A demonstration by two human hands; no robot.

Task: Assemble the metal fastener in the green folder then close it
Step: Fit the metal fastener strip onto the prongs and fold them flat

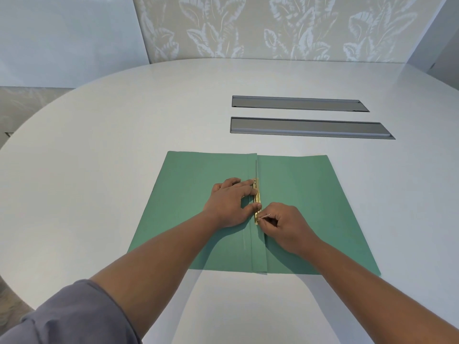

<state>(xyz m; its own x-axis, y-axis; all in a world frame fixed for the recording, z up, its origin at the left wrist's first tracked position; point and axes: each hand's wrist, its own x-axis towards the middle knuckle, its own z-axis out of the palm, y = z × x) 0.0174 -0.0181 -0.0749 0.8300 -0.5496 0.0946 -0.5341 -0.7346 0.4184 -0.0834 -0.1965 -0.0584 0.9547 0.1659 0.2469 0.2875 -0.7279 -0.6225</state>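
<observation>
- Head view: the green folder [298, 207] lies open and flat on the white table [99, 170], nearer to me than the two grey slots [298, 103].
- The brass metal fastener [257, 194] runs along the folder's centre fold.
- My left hand [229, 203] lies flat with its fingers spread, fingertips and thumb pressing on the fastener.
- My right hand [283, 225] is curled, thumb and forefinger pinching a thin prong [264, 216] at the fastener's near end.

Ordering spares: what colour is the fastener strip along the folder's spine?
Gold, brass-like; the fastener shows clearly in the head view.
</observation>
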